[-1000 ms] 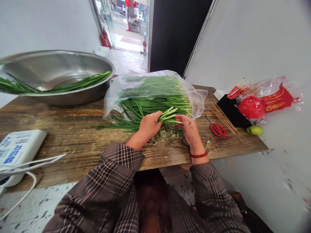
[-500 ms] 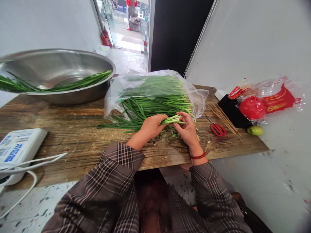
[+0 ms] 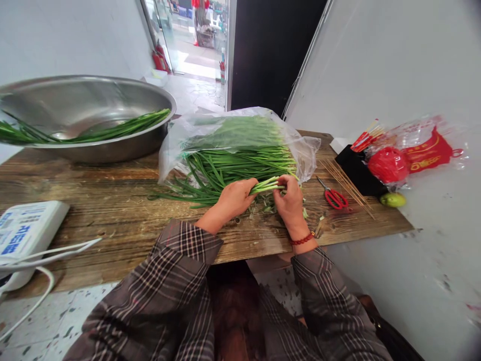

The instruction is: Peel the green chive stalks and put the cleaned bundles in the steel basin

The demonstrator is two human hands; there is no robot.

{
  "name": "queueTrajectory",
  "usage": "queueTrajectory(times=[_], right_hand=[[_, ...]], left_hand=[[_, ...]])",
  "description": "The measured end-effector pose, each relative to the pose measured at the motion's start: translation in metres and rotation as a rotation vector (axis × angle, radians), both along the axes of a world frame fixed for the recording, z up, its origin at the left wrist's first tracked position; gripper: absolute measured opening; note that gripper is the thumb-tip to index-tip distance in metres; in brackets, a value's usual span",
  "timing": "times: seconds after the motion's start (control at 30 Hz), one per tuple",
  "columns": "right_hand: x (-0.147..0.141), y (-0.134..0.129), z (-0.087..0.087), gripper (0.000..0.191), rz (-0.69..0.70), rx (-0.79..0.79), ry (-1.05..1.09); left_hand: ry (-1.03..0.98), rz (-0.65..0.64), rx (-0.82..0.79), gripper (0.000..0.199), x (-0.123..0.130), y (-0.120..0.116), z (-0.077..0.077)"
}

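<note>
My left hand (image 3: 236, 198) is closed around a small bunch of garlic chives (image 3: 266, 186), whose pale stem ends point right. At those ends my right hand (image 3: 290, 199) pinches with thumb and fingers; a red beaded bracelet circles that wrist. The green leaves of the bunch trail left over the wood. Just behind my hands, a large pile of chives (image 3: 240, 163) lies partly inside a clear plastic bag (image 3: 225, 131). Trimmed scraps (image 3: 263, 204) are scattered beneath my hands.
A big steel basin (image 3: 112, 145) with some chives stands at the left on the wooden table (image 3: 112, 215). A white device (image 3: 30, 235) with cables is nearer. To the right lie red-handled scissors (image 3: 335, 198), thin sticks (image 3: 347, 188), a black box (image 3: 358, 173) and a green fruit (image 3: 393, 200).
My right hand's fingers have curled in closer at the stem ends. My left hand keeps its hold on the bunch. The whole view has shifted slightly.
</note>
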State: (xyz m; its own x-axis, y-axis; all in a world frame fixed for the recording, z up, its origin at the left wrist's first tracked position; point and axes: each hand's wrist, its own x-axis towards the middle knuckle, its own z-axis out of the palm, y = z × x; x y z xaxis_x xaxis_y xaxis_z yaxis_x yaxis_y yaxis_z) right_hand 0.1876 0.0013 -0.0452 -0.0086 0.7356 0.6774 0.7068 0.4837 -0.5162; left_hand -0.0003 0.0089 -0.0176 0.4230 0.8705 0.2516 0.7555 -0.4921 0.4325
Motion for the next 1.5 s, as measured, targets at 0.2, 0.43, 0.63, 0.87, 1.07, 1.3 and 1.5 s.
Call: queueTrajectory(times=[0.2, 0.43, 0.63, 0.87, 1.07, 1.3, 1.5], right_hand=[[0.017, 0.004, 0.006, 0.008, -0.207, -0.012, 0.243], [0.005, -0.004, 0.015, 0.021, 0.073, 0.049, 0.028], [0.009, 0.001, 0.008, 0.013, 0.109, 0.049, -0.124], [0.010, 0.002, 0.007, 0.014, 0.214, 0.054, -0.055], [0.005, -0.002, 0.009, 0.016, 0.242, -0.106, 0.176], [0.000, 0.001, 0.002, 0.021, 0.192, -0.377, 0.645], [0.010, 0.006, 0.000, 0.035, 0.003, -0.241, 0.801]], left_hand=[[-0.081, 0.048, -0.015, 0.019, -0.007, 0.004, 0.004], [-0.125, 0.077, -0.043, 0.027, -0.008, 0.004, 0.005], [-0.139, 0.059, -0.068, 0.029, -0.009, 0.006, 0.005], [-0.115, 0.076, 0.002, 0.029, -0.009, 0.004, 0.006], [-0.080, 0.065, 0.036, 0.019, -0.009, 0.000, 0.010], [-0.005, 0.002, 0.095, 0.020, -0.007, -0.004, 0.009], [-0.302, 0.105, 0.013, 0.022, -0.008, 0.007, 0.003]])
